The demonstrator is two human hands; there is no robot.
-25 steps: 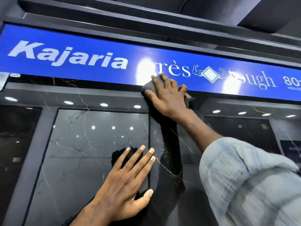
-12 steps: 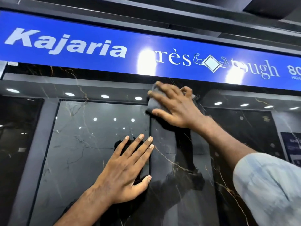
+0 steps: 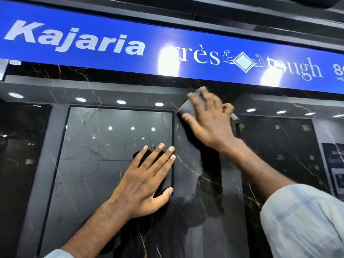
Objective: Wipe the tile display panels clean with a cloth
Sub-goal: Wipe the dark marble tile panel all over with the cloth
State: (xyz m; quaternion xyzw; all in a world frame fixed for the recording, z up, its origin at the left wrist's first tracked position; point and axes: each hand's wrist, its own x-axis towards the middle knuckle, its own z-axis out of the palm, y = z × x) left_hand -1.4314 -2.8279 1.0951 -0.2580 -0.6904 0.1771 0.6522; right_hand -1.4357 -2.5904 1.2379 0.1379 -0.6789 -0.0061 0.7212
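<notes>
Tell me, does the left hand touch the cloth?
Apart. The head view shows bare dark tile between the left hand and the cloth, which lies under the right hand.

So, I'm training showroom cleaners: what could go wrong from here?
The left hand lies bare and flat on the glossy grey panel, so it may leave fingerprints there. The cloth shows only partly under the right hand, so bare skin could smear the dark veined tile it wipes.
</notes>
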